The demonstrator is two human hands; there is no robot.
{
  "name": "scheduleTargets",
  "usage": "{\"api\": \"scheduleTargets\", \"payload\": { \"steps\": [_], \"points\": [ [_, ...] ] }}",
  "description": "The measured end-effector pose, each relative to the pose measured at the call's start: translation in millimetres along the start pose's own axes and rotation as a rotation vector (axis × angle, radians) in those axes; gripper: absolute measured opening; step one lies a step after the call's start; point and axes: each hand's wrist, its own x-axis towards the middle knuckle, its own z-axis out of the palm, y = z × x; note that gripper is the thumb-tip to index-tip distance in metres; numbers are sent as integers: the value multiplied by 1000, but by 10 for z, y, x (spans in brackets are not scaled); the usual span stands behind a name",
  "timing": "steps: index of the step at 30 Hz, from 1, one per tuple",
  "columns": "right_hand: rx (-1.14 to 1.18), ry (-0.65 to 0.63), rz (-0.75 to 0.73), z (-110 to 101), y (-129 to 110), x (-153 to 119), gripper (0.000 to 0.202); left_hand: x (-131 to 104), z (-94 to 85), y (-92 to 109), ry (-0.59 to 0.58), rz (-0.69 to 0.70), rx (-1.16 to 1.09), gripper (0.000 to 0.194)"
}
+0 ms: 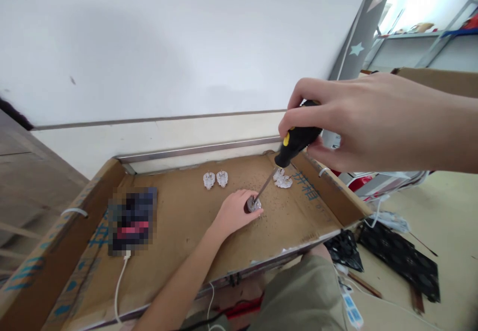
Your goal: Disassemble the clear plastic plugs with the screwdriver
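Note:
My left hand (232, 212) rests on the cardboard and pinches a clear plug (256, 204) between thumb and fingers. My right hand (347, 124) is wrapped round the black and yellow handle of a screwdriver (295, 144). The tool slants down to the left, and its shaft tip meets the top of the held plug. Whether the tip sits in a screw is too small to tell. Behind my left hand, two clear plugs (215, 179) lie side by side with pins showing. More clear plug pieces (283, 178) lie to the right, beyond the shaft.
A cardboard tray (179, 211) with raised sides forms the work surface, strewn with small dark bits around the plug. On its left lies a blurred-out device (132, 219) with a white cable (118, 286). A white wall (168, 57) stands behind. Black fan units (401, 259) lie at lower right.

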Motion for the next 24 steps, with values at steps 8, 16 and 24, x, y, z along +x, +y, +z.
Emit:
{"api": "scheduleTargets", "payload": {
  "steps": [8,16,24],
  "points": [
    [-1,-54,44,-63,-26,6,28,-12,6,-2,19,1,-3,34],
    [12,-21,70,-74,-21,-8,29,-27,16,-41,11,12,-1,34],
    [23,-40,-26,-62,-52,4,25,-9,-4,6,15,8,-7,34]
  ]
}}
